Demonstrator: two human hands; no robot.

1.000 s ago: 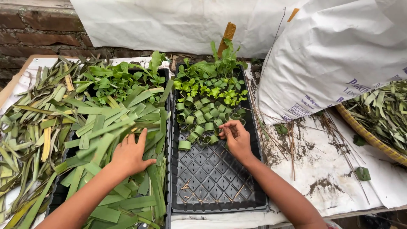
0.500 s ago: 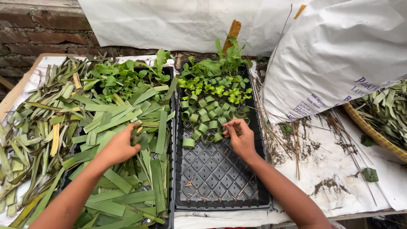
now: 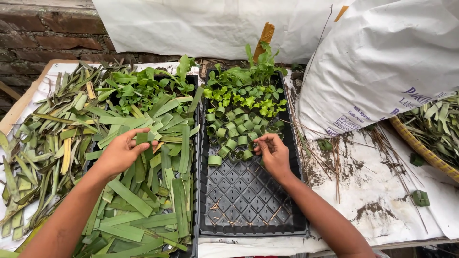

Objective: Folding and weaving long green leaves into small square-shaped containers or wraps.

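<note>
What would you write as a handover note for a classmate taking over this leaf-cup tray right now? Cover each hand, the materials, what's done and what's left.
Left hand: fingers pinching one leaf strip on the pile of cut strips.
Right hand: fingers setting a rolled leaf cup at the front row in the black cell tray.
Done: far cells hold seedlings; behind the hand, rows of leaf cups.
Left: the near half of the tray has bare cells.
</note>
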